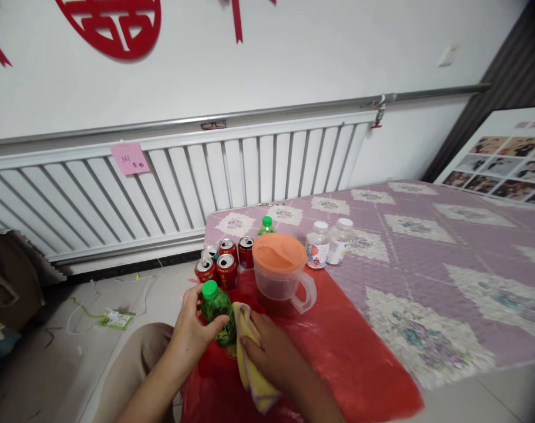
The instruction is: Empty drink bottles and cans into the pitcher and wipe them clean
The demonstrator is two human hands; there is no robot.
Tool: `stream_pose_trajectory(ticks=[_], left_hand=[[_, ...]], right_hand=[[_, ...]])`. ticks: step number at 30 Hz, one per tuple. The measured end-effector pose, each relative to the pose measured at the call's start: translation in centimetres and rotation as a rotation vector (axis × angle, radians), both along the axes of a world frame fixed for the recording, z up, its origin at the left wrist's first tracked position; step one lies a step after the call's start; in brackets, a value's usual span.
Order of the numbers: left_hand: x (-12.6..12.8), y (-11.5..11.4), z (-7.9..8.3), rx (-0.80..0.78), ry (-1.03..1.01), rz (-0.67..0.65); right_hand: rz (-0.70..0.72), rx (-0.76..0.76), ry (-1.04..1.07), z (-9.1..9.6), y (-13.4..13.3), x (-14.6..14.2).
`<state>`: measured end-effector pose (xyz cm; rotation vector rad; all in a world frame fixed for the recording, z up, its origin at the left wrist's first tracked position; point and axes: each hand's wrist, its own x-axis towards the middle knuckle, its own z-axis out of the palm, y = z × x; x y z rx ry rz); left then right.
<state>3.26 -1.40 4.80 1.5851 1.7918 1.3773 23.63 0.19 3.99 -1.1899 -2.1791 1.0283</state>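
My left hand (195,320) is wrapped round a green plastic bottle (217,308) with a green cap, held fairly upright. In my right hand (271,346) is a folded yellow cloth (252,376) with a purple edge, pressed to the bottle's right side. Both hands are over a red plastic sheet (355,352). Just beyond the bottle stand several opened drink cans (226,270), mostly red. A clear plastic jug (276,282) with an orange lid (279,252) is right of the cans, its handle to the right.
Behind the jug another green-capped bottle (266,225) is partly hidden. Two white-capped clear bottles (327,244) stand to its right on the purple patterned cloth (408,258). A radiator (241,170) runs along the wall. Cables and a green-white packet (116,319) lie on the floor at left.
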Motion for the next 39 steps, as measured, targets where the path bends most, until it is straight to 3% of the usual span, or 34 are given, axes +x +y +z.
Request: stream_pose_trajectory(ticks=[4,7,9,14,21,24,30,35,39], left_hand=[[-0.7,-0.3,1.1,-0.028,0.013,-0.204],[-1.7,-0.5,1.8,-0.16,-0.113,-0.404],[-2.1,-0.6,2.1,-0.212,-0.174,-0.462],[-1.7,-0.1,1.6,-0.141,-0.197,-0.375],[-0.7,0.7,0.5,-0.021,0.081,-0.124],[-0.7,0.6,1.1,-0.029,0.101,-0.192],[-1.8,0.0,2.3,-0.248,-0.162,-0.512],[-1.4,0.1,1.7,-0.213,-0.173,-0.417],[-0.5,0.3,1.0,-0.131,-0.002,-0.256]], right_hand=[[0.001,-0.006,0.002,0.0,0.1,0.1],[0.002,-0.002,0.015,-0.1,0.2,0.2],[0.002,-0.002,0.013,-0.1,0.2,0.2],[-0.005,-0.012,0.011,0.1,0.2,0.2],[-0.016,-0.04,0.018,0.2,0.3,0.3],[-0.015,-0.06,0.014,0.1,0.3,0.3],[-0.023,-0.047,0.004,-0.5,0.5,0.3],[-0.068,-0.02,0.067,-0.9,0.4,0.1],[-0.1,0.04,0.278,-0.5,0.2,-0.2]])
